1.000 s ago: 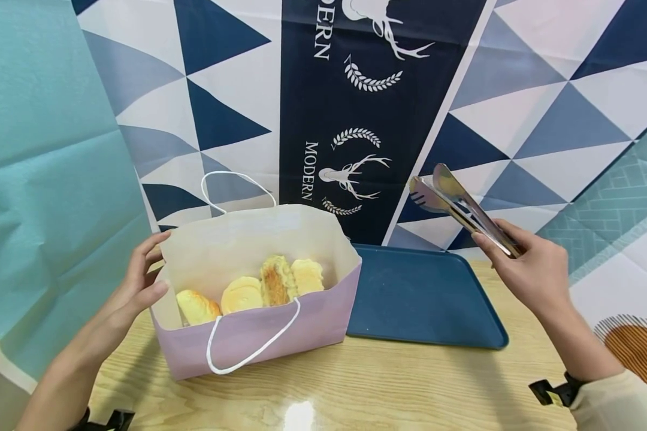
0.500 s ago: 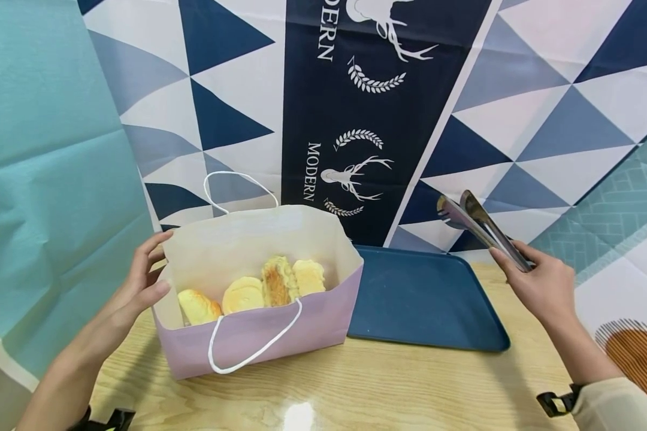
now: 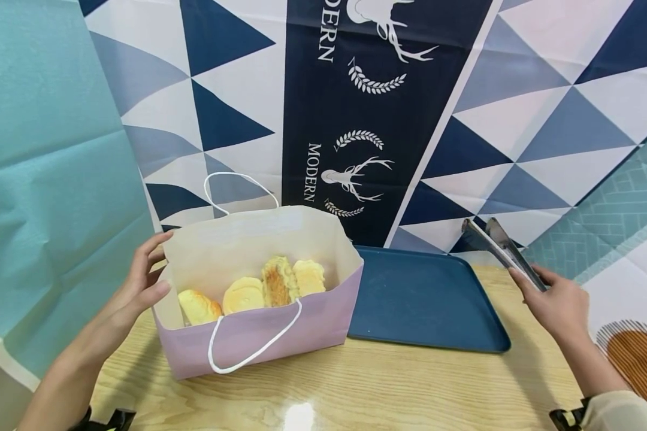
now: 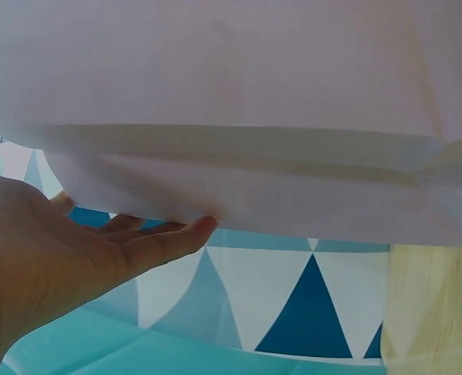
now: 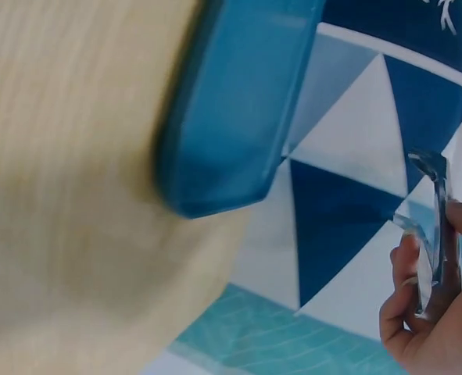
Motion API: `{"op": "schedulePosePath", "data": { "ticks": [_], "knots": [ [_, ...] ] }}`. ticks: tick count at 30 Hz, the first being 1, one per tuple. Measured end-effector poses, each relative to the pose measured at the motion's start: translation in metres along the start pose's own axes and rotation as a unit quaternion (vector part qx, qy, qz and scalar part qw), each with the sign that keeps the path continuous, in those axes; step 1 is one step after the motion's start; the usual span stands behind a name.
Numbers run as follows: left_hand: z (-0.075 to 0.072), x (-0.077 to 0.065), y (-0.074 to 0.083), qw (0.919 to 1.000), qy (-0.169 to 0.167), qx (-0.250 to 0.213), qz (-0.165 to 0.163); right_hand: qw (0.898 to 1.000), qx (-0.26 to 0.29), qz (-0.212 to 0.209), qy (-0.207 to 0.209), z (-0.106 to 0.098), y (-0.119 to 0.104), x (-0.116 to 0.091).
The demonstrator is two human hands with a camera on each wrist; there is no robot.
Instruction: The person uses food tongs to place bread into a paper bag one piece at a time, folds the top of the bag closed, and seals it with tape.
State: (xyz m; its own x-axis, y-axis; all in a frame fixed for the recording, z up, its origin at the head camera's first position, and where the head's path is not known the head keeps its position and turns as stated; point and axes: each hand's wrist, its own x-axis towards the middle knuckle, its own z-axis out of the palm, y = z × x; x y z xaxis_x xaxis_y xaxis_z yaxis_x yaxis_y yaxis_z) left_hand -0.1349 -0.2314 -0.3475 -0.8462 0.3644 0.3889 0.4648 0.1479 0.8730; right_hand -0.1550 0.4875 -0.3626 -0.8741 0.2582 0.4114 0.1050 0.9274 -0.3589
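A lilac paper bag [image 3: 318, 323] with white cord handles stands on the table, its mouth spread wide. Inside lie several bread pieces: a golden roll [image 3: 199, 306], a round bun [image 3: 243, 295], a browned long bun [image 3: 276, 282] and a pale piece [image 3: 308, 276]. At the bag's left side, my left hand [image 3: 126, 302] rests its loosely extended fingers and thumb against the paper; fingertips [image 4: 203, 228] meet the bag's edge in the left wrist view. My right hand [image 3: 558, 305] grips metal tongs [image 3: 504, 238], held up beyond the tray's right end, tips parted with nothing between them.
A dark blue tray [image 3: 420, 299] lies flat to the right of the bag, partly behind it. The light wood table [image 3: 388, 383] extends in front. Patterned cloth [image 3: 237, 108] hangs behind, and a turquoise sheet [image 3: 48, 179] hangs at the left.
My right hand has moved right and down with the tongs, whose tips have dropped and swung away from above the tray. The left hand stays at the bag.
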Motion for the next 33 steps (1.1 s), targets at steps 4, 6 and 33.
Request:
{"op": "schedulePosePath", "data": {
  "ticks": [4,6,33],
  "knots": [
    [0.001,0.000,0.000,1.0000,-0.002,0.000,-0.002,0.999,-0.018,0.014,-0.029,0.004,0.017,-0.005],
    [0.001,0.000,0.000,1.0000,-0.003,0.001,-0.003,0.998,-0.026,0.026,-0.049,0.006,0.025,-0.007],
    [0.002,0.002,-0.001,1.0000,-0.003,0.000,0.002,0.987,-0.013,0.062,-0.147,0.024,0.082,-0.013]
  ]
}}
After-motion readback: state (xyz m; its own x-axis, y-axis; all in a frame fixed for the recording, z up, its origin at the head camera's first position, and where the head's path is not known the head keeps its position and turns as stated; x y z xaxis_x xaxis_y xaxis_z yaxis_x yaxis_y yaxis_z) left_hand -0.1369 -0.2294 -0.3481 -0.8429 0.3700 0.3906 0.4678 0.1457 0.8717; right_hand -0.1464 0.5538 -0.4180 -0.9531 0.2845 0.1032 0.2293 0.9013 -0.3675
